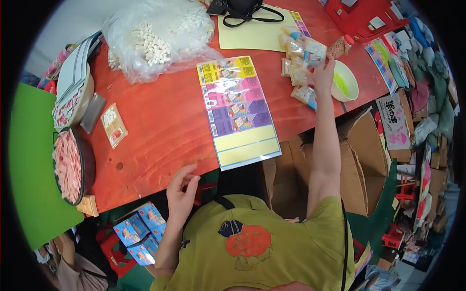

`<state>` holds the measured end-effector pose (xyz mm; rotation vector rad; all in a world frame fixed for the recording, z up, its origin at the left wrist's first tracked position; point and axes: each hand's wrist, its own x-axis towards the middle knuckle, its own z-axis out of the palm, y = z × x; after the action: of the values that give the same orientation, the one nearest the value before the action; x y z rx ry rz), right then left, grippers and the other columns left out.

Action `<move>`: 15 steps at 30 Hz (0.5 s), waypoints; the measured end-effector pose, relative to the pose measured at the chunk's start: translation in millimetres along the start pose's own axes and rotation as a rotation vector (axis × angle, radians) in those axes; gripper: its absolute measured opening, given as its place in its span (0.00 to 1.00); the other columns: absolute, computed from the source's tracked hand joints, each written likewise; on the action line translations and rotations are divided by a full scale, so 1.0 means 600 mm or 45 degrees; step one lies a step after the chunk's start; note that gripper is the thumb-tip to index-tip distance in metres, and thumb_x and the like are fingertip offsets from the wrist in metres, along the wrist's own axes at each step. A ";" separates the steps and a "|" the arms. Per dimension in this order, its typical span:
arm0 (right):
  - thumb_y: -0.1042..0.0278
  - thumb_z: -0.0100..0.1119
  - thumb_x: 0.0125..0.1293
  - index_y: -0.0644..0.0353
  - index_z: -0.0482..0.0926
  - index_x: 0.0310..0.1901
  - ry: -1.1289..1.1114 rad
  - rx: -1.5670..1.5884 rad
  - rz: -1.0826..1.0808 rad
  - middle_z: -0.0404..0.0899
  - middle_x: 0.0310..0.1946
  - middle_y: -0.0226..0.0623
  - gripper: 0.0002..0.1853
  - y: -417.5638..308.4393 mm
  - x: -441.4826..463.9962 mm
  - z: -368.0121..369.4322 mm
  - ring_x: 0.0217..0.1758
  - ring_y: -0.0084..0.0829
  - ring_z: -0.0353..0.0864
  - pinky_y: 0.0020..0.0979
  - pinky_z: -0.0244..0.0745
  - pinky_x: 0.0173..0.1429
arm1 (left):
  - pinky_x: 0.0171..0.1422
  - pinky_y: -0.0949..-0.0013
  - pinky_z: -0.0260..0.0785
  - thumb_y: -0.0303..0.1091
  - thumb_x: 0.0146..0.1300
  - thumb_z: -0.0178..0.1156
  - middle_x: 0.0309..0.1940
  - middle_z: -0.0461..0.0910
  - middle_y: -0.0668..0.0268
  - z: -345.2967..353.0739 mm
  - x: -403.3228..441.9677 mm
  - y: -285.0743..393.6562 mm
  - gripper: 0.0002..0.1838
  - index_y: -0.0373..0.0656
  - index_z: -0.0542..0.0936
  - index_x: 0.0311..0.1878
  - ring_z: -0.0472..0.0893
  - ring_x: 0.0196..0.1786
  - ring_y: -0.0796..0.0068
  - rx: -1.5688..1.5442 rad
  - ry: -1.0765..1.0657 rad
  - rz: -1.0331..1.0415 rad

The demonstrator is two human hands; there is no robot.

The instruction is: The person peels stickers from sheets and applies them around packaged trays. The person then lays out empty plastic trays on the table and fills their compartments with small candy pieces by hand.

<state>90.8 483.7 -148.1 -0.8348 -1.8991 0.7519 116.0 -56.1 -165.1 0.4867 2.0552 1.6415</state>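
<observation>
My right hand reaches to the far right of the red table, its fingers closed on a small clear packet with white contents and a blue part. Just left of it lies a pile of similar packets. A white bowl with something bright green inside stands right beside the hand. My left hand is held near the table's front edge, fingers loosely bent and apart, with nothing in them. Between the hands a printed sheet in yellow, pink and purple bands lies flat.
A clear bag of small white pieces sits at the back left. Nearby are a flat packet, a phone-like grey object and a dark basin of pink strips. An open cardboard box stands below the right edge. Another person's arm shows lower left.
</observation>
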 end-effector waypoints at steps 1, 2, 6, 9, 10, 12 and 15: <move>0.74 0.51 0.73 0.66 0.70 0.66 0.096 -0.088 0.023 0.77 0.57 0.43 0.21 0.013 0.019 0.003 0.59 0.35 0.79 0.34 0.74 0.63 | 0.48 0.77 0.74 0.24 0.74 0.57 0.49 0.84 0.64 -0.002 -0.001 -0.007 0.16 0.36 0.78 0.62 0.83 0.44 0.79 -0.074 0.051 -0.013; 0.74 0.51 0.73 0.66 0.70 0.66 0.093 -0.089 0.020 0.77 0.57 0.43 0.21 0.012 0.024 0.008 0.59 0.35 0.79 0.34 0.74 0.63 | 0.47 0.77 0.74 0.24 0.74 0.57 0.47 0.84 0.65 -0.002 0.000 -0.010 0.13 0.35 0.80 0.59 0.83 0.43 0.80 -0.149 0.106 -0.030; 0.69 0.60 0.65 0.67 0.70 0.64 -0.038 0.128 0.495 0.83 0.49 0.45 0.27 -0.013 0.013 0.020 0.52 0.41 0.83 0.39 0.77 0.59 | 0.43 0.79 0.74 0.25 0.74 0.58 0.43 0.84 0.67 -0.004 0.007 -0.011 0.12 0.36 0.81 0.58 0.82 0.42 0.82 -0.228 0.173 -0.087; 0.58 0.69 0.59 0.66 0.82 0.47 -0.091 -0.328 -0.168 0.87 0.42 0.46 0.20 0.020 0.009 0.024 0.44 0.43 0.86 0.47 0.80 0.50 | 0.39 0.79 0.73 0.27 0.75 0.57 0.40 0.84 0.68 -0.008 0.014 0.000 0.11 0.38 0.81 0.56 0.82 0.38 0.83 -0.267 0.171 -0.259; 0.50 0.65 0.64 0.66 0.82 0.50 -0.263 -0.739 -0.001 0.86 0.44 0.54 0.24 0.057 0.026 0.021 0.46 0.53 0.86 0.51 0.80 0.50 | 0.39 0.80 0.73 0.27 0.75 0.58 0.40 0.85 0.69 -0.015 0.016 0.014 0.11 0.38 0.82 0.56 0.82 0.38 0.84 -0.298 0.176 -0.249; 0.56 0.47 0.76 0.66 0.80 0.52 -0.492 -1.028 -0.340 0.84 0.46 0.59 0.20 0.094 0.042 0.012 0.48 0.59 0.84 0.55 0.78 0.46 | 0.42 0.76 0.75 0.28 0.73 0.60 0.41 0.85 0.68 -0.049 0.028 0.000 0.10 0.36 0.83 0.53 0.83 0.39 0.81 -0.059 0.254 -0.078; 0.55 0.43 0.78 0.57 0.77 0.59 -0.551 -0.997 -0.550 0.82 0.51 0.59 0.20 0.129 0.063 0.004 0.51 0.61 0.82 0.55 0.77 0.50 | 0.38 0.68 0.74 0.28 0.66 0.66 0.35 0.84 0.60 -0.121 0.069 0.007 0.07 0.37 0.84 0.45 0.82 0.33 0.70 0.469 0.716 0.226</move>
<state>93.8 558.8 -190.5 -0.6917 -2.7040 -0.1268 41.5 -91.7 -153.7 0.3586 2.8298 1.6325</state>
